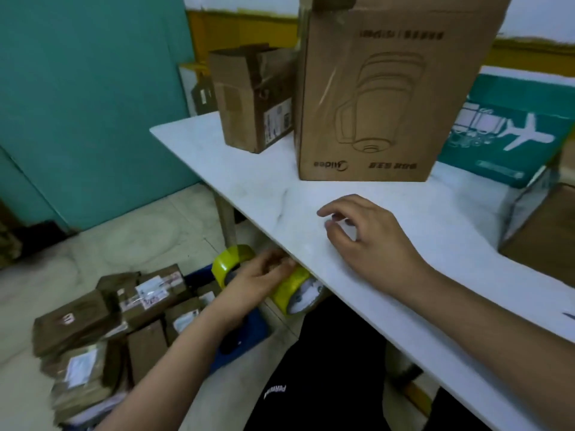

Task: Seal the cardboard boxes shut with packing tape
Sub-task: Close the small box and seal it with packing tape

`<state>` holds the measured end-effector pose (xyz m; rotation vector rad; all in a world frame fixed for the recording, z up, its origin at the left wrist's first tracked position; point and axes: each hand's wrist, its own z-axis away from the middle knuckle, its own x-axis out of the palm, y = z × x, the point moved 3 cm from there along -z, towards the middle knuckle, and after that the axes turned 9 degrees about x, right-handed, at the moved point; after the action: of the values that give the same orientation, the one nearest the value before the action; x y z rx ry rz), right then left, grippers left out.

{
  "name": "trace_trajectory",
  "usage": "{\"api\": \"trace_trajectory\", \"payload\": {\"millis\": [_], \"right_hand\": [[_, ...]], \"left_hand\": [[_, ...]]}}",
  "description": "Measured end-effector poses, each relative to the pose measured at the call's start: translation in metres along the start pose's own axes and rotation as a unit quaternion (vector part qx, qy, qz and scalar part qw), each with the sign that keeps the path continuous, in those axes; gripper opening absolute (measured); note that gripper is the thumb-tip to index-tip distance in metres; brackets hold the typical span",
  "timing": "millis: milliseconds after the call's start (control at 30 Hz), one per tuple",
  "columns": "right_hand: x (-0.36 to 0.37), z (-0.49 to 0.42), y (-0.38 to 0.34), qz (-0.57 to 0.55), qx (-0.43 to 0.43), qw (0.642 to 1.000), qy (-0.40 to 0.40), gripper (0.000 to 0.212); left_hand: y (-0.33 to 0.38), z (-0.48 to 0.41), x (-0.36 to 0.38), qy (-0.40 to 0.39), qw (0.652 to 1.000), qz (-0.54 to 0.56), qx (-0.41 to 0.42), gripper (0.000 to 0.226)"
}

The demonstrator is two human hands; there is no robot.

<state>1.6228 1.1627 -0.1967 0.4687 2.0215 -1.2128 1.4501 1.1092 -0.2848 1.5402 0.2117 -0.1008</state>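
a white table (249, 181) fills the middle and right of the view. on it stands a tall cardboard box (382, 98) with a line drawing and printing that reads upside down, its top flaps out of view. just behind and to its left is a smaller cardboard box (252, 98) with its top flaps open and a label on its side. to the right lies a teal box (504, 135) printed with a white plane, and a brown box (541, 234) pokes in at the right edge, near the teal one.

on the floor to the left, a pile of taped parcels (102, 331) sits beside a blue bin (245, 334). the table edge cuts across in front of the left hand and hides part of what it reaches.

the left hand (258, 276) is down below the table edge, its blurred fingers curled over a yellow tape roll (295, 290) that is half tucked under the tabletop. a second yellow roll (230, 259) shows just behind the hand. the right hand (367, 234) hovers over the bare tabletop in front of the tall box, fingers loosely bent and holding nothing.
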Motion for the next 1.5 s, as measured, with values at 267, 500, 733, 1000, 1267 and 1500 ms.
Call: {"api": "trace_trajectory", "payload": {"millis": [267, 500, 733, 1000, 1267, 1500], "right_hand": [[0.010, 0.011, 0.001, -0.041, 0.062, 0.996, -0.044, 0.015], [0.010, 0.014, -0.030, -0.170, 0.186, 0.942, -0.223, 0.069], [-0.068, 0.018, -0.030, -0.474, 0.272, 0.797, -0.258, 0.031], [-0.201, 0.037, 0.004, -0.278, 0.196, 0.936, -0.094, 0.036], [-0.249, 0.037, 0.039, -0.341, 0.265, 0.901, -0.036, 0.024], [-0.295, 0.030, 0.047, -0.264, 0.267, 0.918, 0.130, 0.008]], "left_hand": [[0.036, 0.016, -0.024, -0.083, 0.989, 0.068, -0.098, 0.024], [0.108, 0.026, -0.028, -0.059, 0.976, -0.202, 0.054, 0.018], [0.192, 0.007, -0.005, -0.161, 0.965, -0.106, 0.175, 0.018], [0.259, -0.039, 0.094, -0.328, 0.880, -0.080, 0.335, 0.018], [0.283, -0.067, 0.151, -0.396, 0.836, -0.061, 0.375, 0.024], [0.304, -0.107, 0.179, -0.379, 0.846, -0.142, 0.348, 0.022]]}}
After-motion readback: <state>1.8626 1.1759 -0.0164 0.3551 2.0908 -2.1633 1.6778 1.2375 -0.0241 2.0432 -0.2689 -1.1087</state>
